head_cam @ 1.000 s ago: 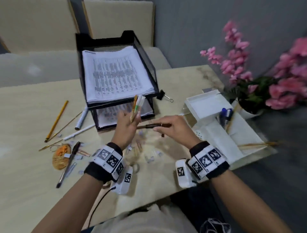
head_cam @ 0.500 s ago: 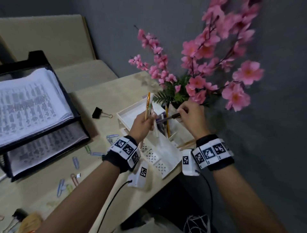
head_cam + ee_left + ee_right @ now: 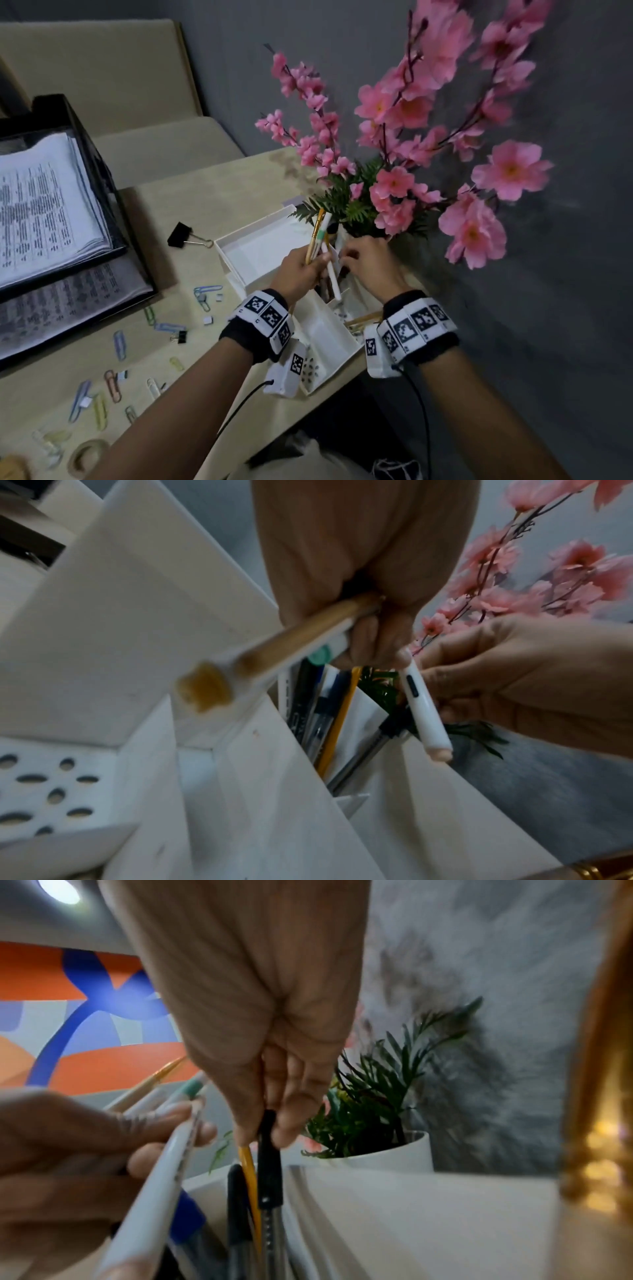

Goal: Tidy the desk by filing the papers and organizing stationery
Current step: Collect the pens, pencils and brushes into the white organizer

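My left hand (image 3: 313, 262) grips a bundle of pens (image 3: 320, 236) upright over the white desk organizer (image 3: 253, 250): a wooden pencil, a white pen with a green band, and a plain white pen (image 3: 424, 710). My right hand (image 3: 346, 257) pinches the black top of a silver-barrelled pen (image 3: 270, 1191). That pen stands in the organizer's pen compartment (image 3: 346, 750), beside a yellow pencil (image 3: 251, 1175) and blue and black pens. The black paper tray (image 3: 102, 171) at the left holds stacked printed papers (image 3: 41, 205) on two levels.
A pot of pink flowers (image 3: 394, 181) stands right behind the organizer, its branches over my hands. A black binder clip (image 3: 180, 234), several coloured paper clips (image 3: 118, 342) and a tape roll (image 3: 87, 455) lie on the desk. The desk edge runs just under my wrists.
Both hands moved right, from in front of the paper tray to the organizer. The right hand's dark pen turned from level to upright and went down into the pen compartment.
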Available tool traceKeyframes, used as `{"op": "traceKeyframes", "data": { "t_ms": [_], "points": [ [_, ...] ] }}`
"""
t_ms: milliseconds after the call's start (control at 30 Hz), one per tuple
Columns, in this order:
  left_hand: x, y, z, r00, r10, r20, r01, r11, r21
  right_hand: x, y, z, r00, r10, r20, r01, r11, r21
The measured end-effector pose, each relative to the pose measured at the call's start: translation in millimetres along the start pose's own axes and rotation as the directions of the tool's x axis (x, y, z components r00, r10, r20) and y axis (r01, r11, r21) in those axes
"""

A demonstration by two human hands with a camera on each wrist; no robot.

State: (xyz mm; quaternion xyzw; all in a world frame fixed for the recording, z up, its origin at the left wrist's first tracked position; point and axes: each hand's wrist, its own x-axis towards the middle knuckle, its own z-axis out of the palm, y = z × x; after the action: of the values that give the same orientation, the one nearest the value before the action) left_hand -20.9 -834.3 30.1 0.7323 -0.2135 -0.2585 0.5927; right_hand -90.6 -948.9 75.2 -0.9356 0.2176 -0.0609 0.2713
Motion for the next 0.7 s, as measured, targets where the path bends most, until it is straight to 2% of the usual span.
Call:
{"op": "traceKeyframes", "data": {
  "t_ms": [100,133,167,233,300,367,433,567,633,700],
  "points": [
    [-1,-4,-1,0.996,0.015,0.091,-0.019,0.999,0.036,4,0,-2,0.991,0.052,-0.126,-0.026,0.980,0.195],
    [-3,-4,-1,0.991,0.018,0.135,-0.023,0.999,0.035,6,-3,-5,0.989,0.077,-0.128,-0.037,0.956,0.292],
    [-5,-3,0,0.984,0.017,0.179,-0.020,1.000,0.018,8,-6,-7,0.991,0.111,-0.076,-0.071,0.914,0.400],
    [-9,-3,1,0.968,0.009,0.251,0.000,0.999,-0.034,11,-12,-12,0.982,0.149,0.113,-0.187,0.774,0.605],
    [-12,0,1,0.959,-0.010,0.282,0.032,0.997,-0.073,13,-13,-17,0.959,0.121,0.256,-0.269,0.673,0.689],
    [-12,2,0,0.956,-0.032,0.292,0.060,0.994,-0.088,13,-11,-19,0.947,0.067,0.313,-0.284,0.629,0.724],
    [-13,4,-1,0.954,-0.052,0.296,0.077,0.994,-0.076,12,-12,-17,0.963,0.047,0.264,-0.228,0.661,0.715],
    [-15,6,1,0.976,-0.018,0.219,0.020,1.000,-0.006,13,-18,-20,0.998,0.051,0.044,-0.067,0.790,0.609],
    [-17,5,-1,0.989,0.077,0.127,-0.086,0.994,0.066,17,-15,-26,0.998,0.059,-0.024,-0.035,0.829,0.558],
    [-20,3,-3,0.974,0.228,0.011,-0.226,0.956,0.186,18,-12,-31,0.995,0.059,-0.083,-0.012,0.874,0.486]
  ]
}}
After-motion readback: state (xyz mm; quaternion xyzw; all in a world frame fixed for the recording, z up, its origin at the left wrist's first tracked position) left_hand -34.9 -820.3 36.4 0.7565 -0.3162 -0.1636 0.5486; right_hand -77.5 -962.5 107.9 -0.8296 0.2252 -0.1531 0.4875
